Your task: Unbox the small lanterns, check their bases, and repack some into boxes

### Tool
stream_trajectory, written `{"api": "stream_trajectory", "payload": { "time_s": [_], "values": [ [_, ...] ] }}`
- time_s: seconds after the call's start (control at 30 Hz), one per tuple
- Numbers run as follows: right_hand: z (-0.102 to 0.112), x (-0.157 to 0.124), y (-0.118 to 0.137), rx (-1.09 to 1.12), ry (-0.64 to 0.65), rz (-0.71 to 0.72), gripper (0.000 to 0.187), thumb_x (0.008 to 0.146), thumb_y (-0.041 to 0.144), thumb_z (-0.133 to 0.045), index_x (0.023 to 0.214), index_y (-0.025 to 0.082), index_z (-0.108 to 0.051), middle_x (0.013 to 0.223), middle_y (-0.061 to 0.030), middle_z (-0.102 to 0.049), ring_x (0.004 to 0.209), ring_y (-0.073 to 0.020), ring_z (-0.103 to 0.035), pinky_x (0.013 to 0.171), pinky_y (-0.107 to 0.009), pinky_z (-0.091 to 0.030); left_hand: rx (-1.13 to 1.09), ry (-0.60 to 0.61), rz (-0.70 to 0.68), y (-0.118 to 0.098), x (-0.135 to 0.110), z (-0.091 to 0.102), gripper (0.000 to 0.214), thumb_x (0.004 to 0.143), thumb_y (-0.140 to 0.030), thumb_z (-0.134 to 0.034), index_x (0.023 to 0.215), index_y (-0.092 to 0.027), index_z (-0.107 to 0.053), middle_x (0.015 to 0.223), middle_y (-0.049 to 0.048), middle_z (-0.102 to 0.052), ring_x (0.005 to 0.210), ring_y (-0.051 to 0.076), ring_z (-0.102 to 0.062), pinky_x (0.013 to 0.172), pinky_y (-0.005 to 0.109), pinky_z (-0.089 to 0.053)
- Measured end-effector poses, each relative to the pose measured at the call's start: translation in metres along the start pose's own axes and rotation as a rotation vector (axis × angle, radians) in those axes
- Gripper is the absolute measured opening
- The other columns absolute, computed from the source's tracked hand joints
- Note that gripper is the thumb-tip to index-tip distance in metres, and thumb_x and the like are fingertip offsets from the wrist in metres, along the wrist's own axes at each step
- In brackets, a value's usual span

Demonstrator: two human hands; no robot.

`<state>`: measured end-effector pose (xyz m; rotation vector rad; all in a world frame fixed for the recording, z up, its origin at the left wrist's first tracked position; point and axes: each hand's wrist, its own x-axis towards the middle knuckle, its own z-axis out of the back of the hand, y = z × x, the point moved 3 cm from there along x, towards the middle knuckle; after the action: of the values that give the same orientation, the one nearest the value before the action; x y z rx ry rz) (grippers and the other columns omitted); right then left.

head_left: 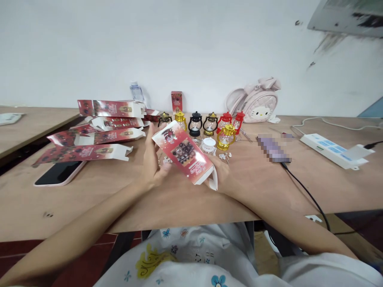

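Both of my hands hold a red printed carton (184,153) tilted above the wooden table (89,199). My left hand (152,163) grips its upper left end with curled fingers. My right hand (223,175) supports the lower right end, where a white flap hangs open. Just behind the carton stands a row of several small toy lanterns: gold (180,118), black (195,124), red (225,120) and a nearer gold one (226,137). A small white lantern part (208,144) and tiny loose pieces (224,156) lie beside them.
Several flat unfolded red cartons (89,137) lie at the left, with a phone (60,173) face up in front. An upright red box (176,101), a bottle (137,91) and a pink bag (254,101) stand by the wall. A power strip (332,150) and black cable (308,195) lie right.
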<state>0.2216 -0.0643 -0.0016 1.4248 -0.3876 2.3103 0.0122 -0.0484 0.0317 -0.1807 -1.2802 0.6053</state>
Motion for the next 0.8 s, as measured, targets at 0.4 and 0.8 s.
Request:
{"api": "stream_trajectory", "payload": {
  "time_s": [0.4, 0.8],
  "values": [
    [-0.005, -0.010, -0.005, -0.096, 0.031, -0.086, 0.052, 0.082, 0.027, -0.050, 0.131, 0.015, -0.035, 0.103, -0.0145, -0.067, 0.083, -0.0251, -0.069, 0.060, -0.036, -0.058, 0.388, 0.105, -0.232, -0.016, 0.002, -0.009, 0.134, 0.054, -0.071, -0.072, 0.149, -0.025, 0.011, 0.156, 0.0186, 0.002, 0.142, 0.047, -0.002, 0.109, 0.067, -0.023],
    [-0.001, 0.001, 0.007, -0.025, 0.092, -0.026, 0.058, 0.086, 0.032, -0.046, 0.138, 0.015, -0.027, 0.094, -0.0106, -0.067, 0.076, -0.0212, -0.066, 0.059, -0.031, -0.055, 0.389, 0.065, -0.107, -0.016, -0.001, -0.006, 0.116, 0.052, -0.080, -0.065, 0.145, -0.027, -0.020, 0.153, 0.0158, -0.013, 0.141, 0.045, -0.014, 0.111, 0.060, -0.022]
  ]
}}
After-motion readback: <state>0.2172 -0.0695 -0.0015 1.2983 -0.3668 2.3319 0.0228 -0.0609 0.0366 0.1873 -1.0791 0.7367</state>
